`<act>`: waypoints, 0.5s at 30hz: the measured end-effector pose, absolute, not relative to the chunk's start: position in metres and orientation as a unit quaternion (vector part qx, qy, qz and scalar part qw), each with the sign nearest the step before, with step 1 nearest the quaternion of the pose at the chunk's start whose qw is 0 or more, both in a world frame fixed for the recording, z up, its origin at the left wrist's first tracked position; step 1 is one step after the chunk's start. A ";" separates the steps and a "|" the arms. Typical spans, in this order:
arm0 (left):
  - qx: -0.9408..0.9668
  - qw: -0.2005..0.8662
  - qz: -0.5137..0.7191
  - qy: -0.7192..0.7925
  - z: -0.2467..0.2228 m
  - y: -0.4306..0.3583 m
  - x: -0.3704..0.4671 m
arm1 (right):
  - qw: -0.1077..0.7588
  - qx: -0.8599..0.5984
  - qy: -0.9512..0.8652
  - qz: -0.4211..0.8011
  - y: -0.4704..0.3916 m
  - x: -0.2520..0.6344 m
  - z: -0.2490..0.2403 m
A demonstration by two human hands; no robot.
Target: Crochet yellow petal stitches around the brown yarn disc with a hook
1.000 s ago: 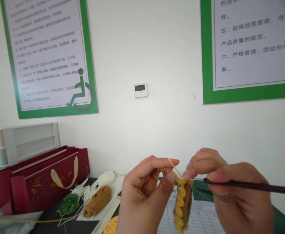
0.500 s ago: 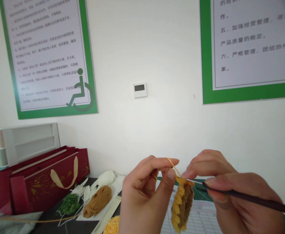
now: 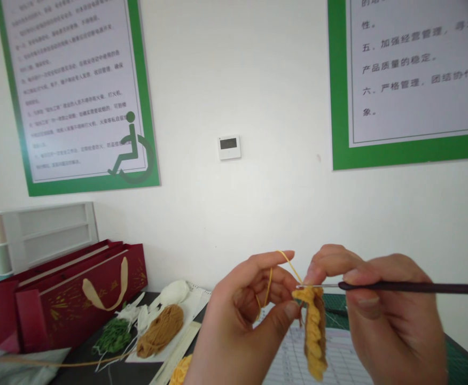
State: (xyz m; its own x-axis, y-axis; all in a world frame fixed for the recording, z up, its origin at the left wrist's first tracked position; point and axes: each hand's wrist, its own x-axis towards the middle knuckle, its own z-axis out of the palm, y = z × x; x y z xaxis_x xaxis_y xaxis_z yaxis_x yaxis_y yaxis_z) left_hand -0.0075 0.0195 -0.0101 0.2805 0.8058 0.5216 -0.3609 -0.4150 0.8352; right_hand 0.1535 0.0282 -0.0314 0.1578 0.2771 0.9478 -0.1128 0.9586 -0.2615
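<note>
A yellow and brown crochet piece [image 3: 315,334] hangs below the fingertips of my left hand [image 3: 254,315], which pinches its top left edge between thumb and fingers. Yellow yarn [image 3: 289,262] loops over the raised left index finger and runs down to the top of the piece. My right hand [image 3: 390,305] is closed around a crochet hook [image 3: 414,287] with a dark handle. The hook's thin metal tip lies at the top edge of the piece, and the right index fingertip rests close to it.
Balls of brown yarn [image 3: 161,331], green yarn [image 3: 114,336] and yellow yarn [image 3: 180,370] lie on the dark table at left. Behind them stand dark red gift bags [image 3: 77,299] and a drawer unit [image 3: 53,224]. A printed sheet [image 3: 338,353] and green mat [image 3: 462,358] lie beneath my hands.
The crochet piece has turned edge-on and shifted slightly right. The hook has swung from a downward slant to nearly level, its tip moving left and up, and more yarn shows under my left index finger.
</note>
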 end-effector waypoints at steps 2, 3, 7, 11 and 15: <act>0.616 0.513 0.568 0.187 -0.010 0.020 -0.008 | 0.757 -0.063 -0.633 0.147 0.029 0.154 -0.032; 0.618 0.510 0.567 0.192 -0.010 0.020 -0.008 | 0.756 -0.064 -0.633 0.157 0.029 0.154 -0.032; 0.631 0.477 0.577 0.201 -0.009 0.017 -0.006 | 0.734 -0.063 -0.649 0.191 0.031 0.156 -0.034; 0.637 0.455 0.578 0.228 -0.006 0.015 -0.007 | 0.709 -0.071 -0.673 0.201 0.034 0.159 -0.036; 0.651 0.444 0.568 0.236 -0.006 0.019 -0.011 | 0.686 -0.087 -0.693 0.202 0.034 0.160 -0.036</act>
